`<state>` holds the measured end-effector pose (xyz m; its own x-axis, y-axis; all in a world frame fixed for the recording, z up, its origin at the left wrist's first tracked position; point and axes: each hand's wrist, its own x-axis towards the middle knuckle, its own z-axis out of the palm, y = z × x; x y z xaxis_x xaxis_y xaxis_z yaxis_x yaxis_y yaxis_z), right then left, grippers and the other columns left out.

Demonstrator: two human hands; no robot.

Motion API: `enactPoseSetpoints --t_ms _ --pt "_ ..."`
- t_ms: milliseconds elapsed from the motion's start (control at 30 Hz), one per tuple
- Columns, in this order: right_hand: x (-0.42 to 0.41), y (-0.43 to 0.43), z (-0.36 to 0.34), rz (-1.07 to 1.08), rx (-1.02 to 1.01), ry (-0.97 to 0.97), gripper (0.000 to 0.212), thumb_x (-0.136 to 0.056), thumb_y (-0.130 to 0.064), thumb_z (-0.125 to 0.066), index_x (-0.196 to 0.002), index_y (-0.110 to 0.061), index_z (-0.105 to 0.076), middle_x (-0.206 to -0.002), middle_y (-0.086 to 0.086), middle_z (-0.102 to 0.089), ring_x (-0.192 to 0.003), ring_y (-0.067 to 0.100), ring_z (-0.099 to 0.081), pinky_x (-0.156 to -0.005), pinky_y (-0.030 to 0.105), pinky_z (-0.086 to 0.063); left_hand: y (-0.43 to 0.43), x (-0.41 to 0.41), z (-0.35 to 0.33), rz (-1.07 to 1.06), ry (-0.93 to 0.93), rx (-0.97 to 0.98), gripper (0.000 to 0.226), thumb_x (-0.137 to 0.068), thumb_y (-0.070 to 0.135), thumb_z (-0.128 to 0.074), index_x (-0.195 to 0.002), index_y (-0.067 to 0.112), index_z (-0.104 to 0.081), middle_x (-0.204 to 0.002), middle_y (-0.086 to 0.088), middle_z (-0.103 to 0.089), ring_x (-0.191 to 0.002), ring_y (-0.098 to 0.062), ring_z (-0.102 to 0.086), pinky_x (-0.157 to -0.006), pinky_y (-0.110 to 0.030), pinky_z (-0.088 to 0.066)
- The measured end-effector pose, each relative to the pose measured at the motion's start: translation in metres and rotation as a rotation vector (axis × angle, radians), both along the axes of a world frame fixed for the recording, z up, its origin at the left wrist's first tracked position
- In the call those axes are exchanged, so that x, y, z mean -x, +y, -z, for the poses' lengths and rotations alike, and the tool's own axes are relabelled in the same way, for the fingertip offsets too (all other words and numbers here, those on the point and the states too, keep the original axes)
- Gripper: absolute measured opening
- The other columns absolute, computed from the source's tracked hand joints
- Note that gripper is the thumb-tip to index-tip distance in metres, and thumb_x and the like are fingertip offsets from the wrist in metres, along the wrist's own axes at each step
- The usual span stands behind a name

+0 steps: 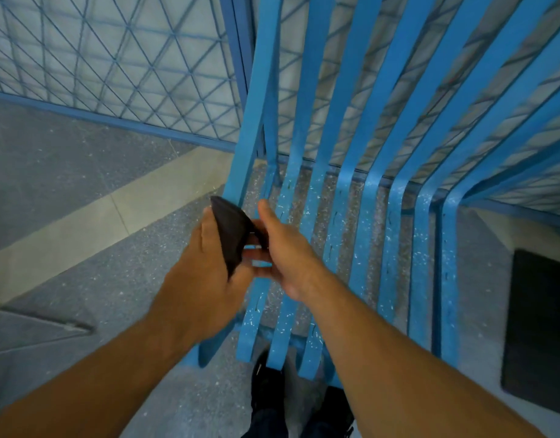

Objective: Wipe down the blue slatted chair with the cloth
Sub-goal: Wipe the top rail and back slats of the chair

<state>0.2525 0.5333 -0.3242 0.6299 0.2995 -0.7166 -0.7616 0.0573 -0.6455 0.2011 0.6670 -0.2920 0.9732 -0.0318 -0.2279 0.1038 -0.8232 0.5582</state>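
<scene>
Head view: the blue slatted chair (pixel 367 235) fills the middle and right of the picture, its seat slats running toward the person and bending up into the back. The cloth (pixel 231 237) is over the chair's left front part, held just above the seat and not touching it. The left hand (pixel 206 267) grips it, fingers curled round the dark fabric; the right hand (pixel 281 248) meets it from the chair's middle, and its thumb and fingers seem to pinch a loose corner, though blur softens this.

The cloth looks thin, soft and light; it will fold and bunch, so I judge it is best gathered into a pad in one palm. The chair looks stiff and steady, speckled with white flecks on the seat, and should need no holding.

Counted: one chair with, as far as I can tell, about nine slats; one cloth; two hands; one mesh fence (pixel 114 58) behind the chair; one dark mat (pixel 537 327) right of it; two dark shoes (pixel 267 384) below its front edge.
</scene>
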Motion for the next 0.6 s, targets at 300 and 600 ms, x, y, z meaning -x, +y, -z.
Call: enactPoseSetpoints --t_ms 300,600 --pt "0.016 0.015 0.001 0.092 -0.131 -0.048 0.033 -0.083 -0.021 -0.077 -0.112 -0.016 -0.060 -0.110 0.005 -0.069 -0.097 0.019 -0.069 -0.069 0.035 -0.059 0.052 -0.037 0.004 -0.410 0.339 0.218 0.034 -0.101 0.044 -0.040 -0.115 0.021 -0.060 -0.112 -0.003 -0.064 -0.092 -0.016 -0.058 -0.081 -0.029 -0.046" --pt "0.031 0.012 -0.009 0.142 -0.062 -0.098 0.019 -0.088 -0.027 -0.072 -0.103 -0.019 -0.066 -0.105 0.005 -0.073 -0.095 0.018 -0.071 -0.076 0.037 -0.060 0.038 0.004 0.013 -0.884 0.587 0.860 0.022 -0.095 0.023 -0.057 -0.097 0.005 -0.069 -0.090 -0.011 -0.074 -0.067 -0.015 -0.071 -0.056 -0.027 -0.057"
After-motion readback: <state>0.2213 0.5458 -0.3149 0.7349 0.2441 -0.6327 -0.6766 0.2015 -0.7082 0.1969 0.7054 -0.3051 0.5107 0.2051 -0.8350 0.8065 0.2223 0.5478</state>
